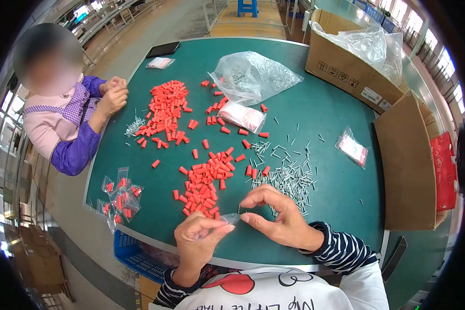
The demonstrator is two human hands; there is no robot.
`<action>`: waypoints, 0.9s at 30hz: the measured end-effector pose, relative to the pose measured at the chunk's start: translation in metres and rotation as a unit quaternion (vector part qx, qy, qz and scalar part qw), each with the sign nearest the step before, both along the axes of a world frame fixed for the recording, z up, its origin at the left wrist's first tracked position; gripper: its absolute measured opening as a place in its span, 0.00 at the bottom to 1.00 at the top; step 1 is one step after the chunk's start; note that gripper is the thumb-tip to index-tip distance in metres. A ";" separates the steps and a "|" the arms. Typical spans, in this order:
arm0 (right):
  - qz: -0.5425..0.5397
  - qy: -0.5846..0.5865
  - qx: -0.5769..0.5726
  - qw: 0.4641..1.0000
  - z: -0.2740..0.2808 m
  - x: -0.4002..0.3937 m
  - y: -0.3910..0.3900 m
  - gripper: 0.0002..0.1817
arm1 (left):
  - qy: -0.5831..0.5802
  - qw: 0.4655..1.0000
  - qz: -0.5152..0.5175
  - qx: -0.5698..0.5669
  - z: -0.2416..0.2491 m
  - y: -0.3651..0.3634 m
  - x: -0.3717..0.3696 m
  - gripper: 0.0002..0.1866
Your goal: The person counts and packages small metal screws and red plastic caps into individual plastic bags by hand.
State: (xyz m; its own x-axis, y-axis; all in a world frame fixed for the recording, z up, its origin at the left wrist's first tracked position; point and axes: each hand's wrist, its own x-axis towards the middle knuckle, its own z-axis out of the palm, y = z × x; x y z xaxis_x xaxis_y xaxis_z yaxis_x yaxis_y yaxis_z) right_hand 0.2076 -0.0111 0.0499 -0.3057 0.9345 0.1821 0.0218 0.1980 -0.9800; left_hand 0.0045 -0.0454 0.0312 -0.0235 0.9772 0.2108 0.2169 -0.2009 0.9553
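My left hand pinches a small clear plastic bag between thumb and fingers. At the bag's mouth is my right hand, thumb and forefinger curled toward each other around a thin screw. Just beyond the right fingers spreads a loose pile of silver screws. A heap of red tapered plastic caps lies in front of the left hand. Off to the left are several filled bags with red caps inside.
Another heap of red caps and a few screws lie near a co-worker at the left edge. Farther back are a large bag of screws and packs of bags. Cardboard boxes line the right side; a blue crate sits below.
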 end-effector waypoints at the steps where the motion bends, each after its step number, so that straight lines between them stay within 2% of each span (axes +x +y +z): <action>1: 0.014 -0.008 0.004 1.000 0.000 0.002 0.001 0.09 | 0.007 1.000 -0.003 0.009 -0.002 0.001 0.000 0.11; 8: 0.051 -0.044 0.035 0.997 0.004 0.006 0.000 0.07 | 0.093 0.993 -0.008 0.074 -0.002 0.004 0.009 0.16; 14: 0.056 -0.091 0.087 0.990 -0.006 0.007 0.000 0.07 | 0.112 0.990 -0.025 0.079 -0.006 0.003 0.011 0.18; 21: -0.002 -0.179 0.177 0.968 -0.007 0.005 -0.001 0.05 | 0.113 0.992 -0.048 0.003 0.009 0.009 0.012 0.11; 27: 0.003 -0.198 0.164 0.966 -0.008 0.003 -0.004 0.09 | 0.086 0.995 -0.018 -0.037 -0.011 0.002 0.000 0.06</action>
State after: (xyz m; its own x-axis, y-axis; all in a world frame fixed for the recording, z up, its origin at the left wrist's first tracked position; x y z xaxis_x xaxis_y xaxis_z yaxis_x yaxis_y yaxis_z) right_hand 0.2103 -0.0155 0.0420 -0.4174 0.8444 0.3359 0.3794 0.4978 -0.7799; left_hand 0.0046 -0.0430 0.0203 0.0431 0.9897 0.1362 0.3730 -0.1424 0.9169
